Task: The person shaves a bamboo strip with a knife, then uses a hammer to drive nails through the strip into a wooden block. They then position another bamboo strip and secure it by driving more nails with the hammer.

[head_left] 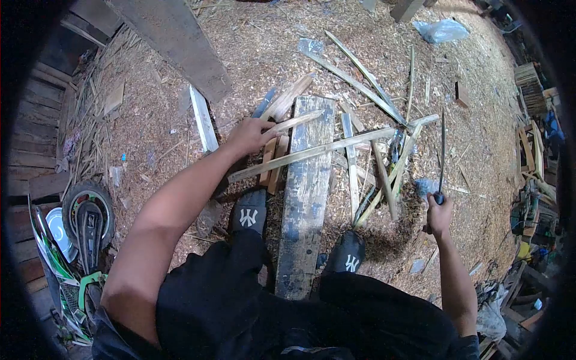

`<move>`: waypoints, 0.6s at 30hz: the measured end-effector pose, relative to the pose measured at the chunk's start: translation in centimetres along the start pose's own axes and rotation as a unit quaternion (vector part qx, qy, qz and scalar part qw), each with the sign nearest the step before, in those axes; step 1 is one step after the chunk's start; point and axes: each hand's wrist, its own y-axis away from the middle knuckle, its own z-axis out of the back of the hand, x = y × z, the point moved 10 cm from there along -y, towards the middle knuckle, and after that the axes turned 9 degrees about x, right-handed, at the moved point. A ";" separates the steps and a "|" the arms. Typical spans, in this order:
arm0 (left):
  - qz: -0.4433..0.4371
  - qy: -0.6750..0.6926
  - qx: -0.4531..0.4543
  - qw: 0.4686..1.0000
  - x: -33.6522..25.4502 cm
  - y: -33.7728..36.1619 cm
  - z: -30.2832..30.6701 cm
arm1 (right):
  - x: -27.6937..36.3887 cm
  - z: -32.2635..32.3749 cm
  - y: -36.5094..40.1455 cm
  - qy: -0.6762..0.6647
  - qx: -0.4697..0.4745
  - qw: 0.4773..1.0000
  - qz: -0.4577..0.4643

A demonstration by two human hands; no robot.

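Observation:
My left hand [247, 137] is closed around one end of a short wooden strip [303, 119], whose other end lies over the worn plank [309, 198] between my feet. A longer wooden stick [342, 144] rests slantwise across the same plank, just below that strip. My right hand [440, 215], off to the right, grips the dark handle of a long-bladed knife [443, 153]. Its narrow blade points away from me, apart from the wood. Several loose sticks [351, 171] lie right of the plank, and small wooden pieces [277, 165] lie beside its left edge.
Wood shavings [258, 48] cover the ground. A wide board [174, 45] stands at upper left, with a pale wood piece [204, 120] near its lower end. A small green-and-white motorbike [78, 270] is at left. A plastic bag [441, 30] lies at upper right; scrap wood lines the right side.

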 end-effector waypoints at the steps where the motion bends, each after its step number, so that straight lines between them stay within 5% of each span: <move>1: -0.004 0.002 -0.005 1.000 -0.2 -0.1 0.0 | 0.2 -0.5 -0.2 -0.005 0.003 1.000 0.007; 8: -0.016 0.018 -0.003 1.000 -0.7 -0.2 0.1 | 6.6 -10.1 0.3 -0.038 0.171 0.983 0.046; 18: 0.026 0.069 -0.002 0.997 1.1 0.0 -1.6 | 16.3 -21.6 1.4 -0.066 0.237 0.962 0.114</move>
